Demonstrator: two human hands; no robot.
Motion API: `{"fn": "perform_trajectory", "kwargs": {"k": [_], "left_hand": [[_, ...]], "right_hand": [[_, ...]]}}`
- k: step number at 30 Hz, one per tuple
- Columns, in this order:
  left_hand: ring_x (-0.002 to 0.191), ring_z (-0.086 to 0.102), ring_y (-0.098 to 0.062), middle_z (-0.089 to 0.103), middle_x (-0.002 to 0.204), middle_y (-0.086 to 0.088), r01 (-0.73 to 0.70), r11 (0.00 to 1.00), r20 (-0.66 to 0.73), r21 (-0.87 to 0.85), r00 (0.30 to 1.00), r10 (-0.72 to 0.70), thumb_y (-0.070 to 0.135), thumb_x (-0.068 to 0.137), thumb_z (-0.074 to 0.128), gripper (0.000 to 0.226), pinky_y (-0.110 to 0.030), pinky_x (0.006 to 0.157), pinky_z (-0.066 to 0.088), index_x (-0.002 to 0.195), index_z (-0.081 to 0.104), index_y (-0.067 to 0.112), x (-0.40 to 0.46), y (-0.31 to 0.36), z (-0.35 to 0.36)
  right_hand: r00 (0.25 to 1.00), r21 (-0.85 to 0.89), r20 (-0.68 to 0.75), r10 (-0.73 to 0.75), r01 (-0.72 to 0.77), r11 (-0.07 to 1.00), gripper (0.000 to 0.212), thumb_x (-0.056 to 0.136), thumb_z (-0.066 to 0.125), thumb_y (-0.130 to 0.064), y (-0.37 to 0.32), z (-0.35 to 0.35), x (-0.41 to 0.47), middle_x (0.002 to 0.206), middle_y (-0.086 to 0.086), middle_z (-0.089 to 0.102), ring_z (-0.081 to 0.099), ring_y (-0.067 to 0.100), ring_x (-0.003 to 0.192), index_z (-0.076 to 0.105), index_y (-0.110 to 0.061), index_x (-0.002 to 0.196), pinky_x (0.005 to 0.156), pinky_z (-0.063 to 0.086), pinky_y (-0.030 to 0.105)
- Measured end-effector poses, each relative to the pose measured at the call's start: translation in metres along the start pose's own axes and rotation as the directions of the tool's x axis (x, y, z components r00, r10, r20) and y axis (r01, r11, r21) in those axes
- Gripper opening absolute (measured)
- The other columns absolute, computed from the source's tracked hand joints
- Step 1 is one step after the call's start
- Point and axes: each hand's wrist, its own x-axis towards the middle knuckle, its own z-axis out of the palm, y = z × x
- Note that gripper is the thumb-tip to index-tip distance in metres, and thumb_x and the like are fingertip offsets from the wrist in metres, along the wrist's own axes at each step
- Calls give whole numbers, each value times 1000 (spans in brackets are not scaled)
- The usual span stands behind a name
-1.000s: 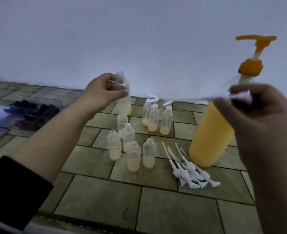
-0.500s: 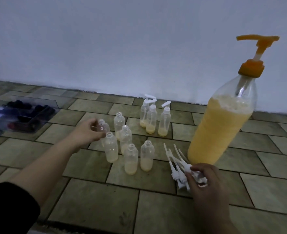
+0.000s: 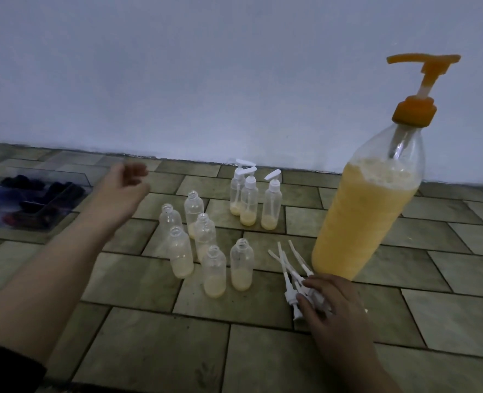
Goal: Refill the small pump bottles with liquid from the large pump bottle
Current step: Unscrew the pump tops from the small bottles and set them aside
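On a tiled floor [image 3: 149, 350] beside a pale wall, six uncapped clear plastic small bottles [image 3: 214, 272], each barely a quarter full, await refilling; three capped bottles [image 3: 249, 202] stand nearer the wall. The right hand [image 3: 334, 304] rests on loose white pump heads [image 3: 291, 282] beside the tall large pump bottle [image 3: 368, 217] of frothy yellow liquid. The left hand [image 3: 124, 191] hovers loosely curled, holding nothing.

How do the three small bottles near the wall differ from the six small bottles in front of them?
The three bottles near the wall have white pump heads fitted; the six front bottles stand open-necked, their pumps apparently the loose white pumps lying under the right hand. The three stand in a tight row; the six form a looser cluster. All are clear, upright, with a little yellowish liquid at the bottom.
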Motion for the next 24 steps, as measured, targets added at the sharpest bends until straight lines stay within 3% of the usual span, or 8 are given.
{"fn": "perform_trajectory", "kwargs": {"k": [1, 3, 6, 8, 15, 19, 21, 24], "left_hand": [[103, 55, -13, 59, 114, 3, -65, 997, -11, 51, 998, 65, 8, 87, 58, 32, -27, 83, 41, 117, 55, 17, 5, 17, 6], [97, 57, -14, 60, 108, 4, -179, 963, 108, 202, 981, 160, 12, 83, 63, 30, -26, 80, 42, 112, 59, 17, 19, 48, 27], [105, 58, -21, 60, 115, -2, -194, 853, 401, 485, 916, -19, 21, 80, 70, 37, -28, 84, 45, 115, 61, 12, 50, 67, 73], [107, 60, -26, 61, 121, -10, -154, 817, 496, 555, 850, -177, 25, 77, 74, 47, -35, 93, 50, 118, 60, 6, 66, 66, 101], [106, 59, -22, 52, 128, -6, -23, 864, 602, 503, 726, -332, 11, 80, 73, 63, -40, 94, 52, 135, 43, 19, 76, 45, 147], [97, 60, -18, 56, 117, -5, -2, 885, 578, 466, 758, -303, 9, 82, 70, 49, -35, 88, 55, 125, 48, 19, 79, 34, 157], [101, 58, -19, 55, 117, -5, 20, 907, 564, 420, 778, -278, 9, 83, 70, 48, -34, 89, 53, 125, 49, 17, 80, 32, 158], [109, 55, -21, 55, 118, -5, 100, 942, 509, 320, 821, -260, 8, 81, 72, 39, -35, 93, 51, 116, 55, 10, 85, 31, 152]], "right_hand": [[1000, 20, -16, -10, 10, 1000, 27, 78, 57, -37, -2, 0, 2, 93, -10, 61, 50, 2, 89, 70, -17, 90, 74, 45, 27], [998, 40, -47, -36, 38, 999, 27, 79, 54, -36, -5, -1, 6, 93, -12, 56, 50, 3, 88, 69, -15, 90, 73, 47, 29], [996, 61, -67, -63, 67, 996, 27, 80, 54, -32, -12, -3, 14, 90, -4, 60, 51, 6, 87, 68, -13, 91, 75, 46, 28], [994, 82, -77, -76, 82, 993, 25, 80, 54, -31, -16, -6, 19, 88, -4, 61, 50, 5, 85, 68, -13, 90, 76, 42, 23], [988, 66, -149, -32, 42, 997, 23, 81, 53, -32, -21, -19, 24, 89, -11, 56, 50, 3, 85, 67, -16, 90, 74, 42, 21], [982, 56, -182, -41, 52, 997, 20, 80, 54, -30, -18, -26, 23, 90, -14, 54, 47, -3, 87, 66, -17, 89, 74, 42, 22], [985, 72, -173, -22, 35, 997, 16, 80, 53, -31, -17, -28, 23, 91, -16, 54, 48, -3, 88, 64, -24, 90, 74, 45, 27], [987, 93, -160, -8, 23, 995, 16, 80, 54, -31, -17, -29, 23, 90, -11, 58, 49, -2, 87, 63, -24, 91, 74, 43, 23]]}}
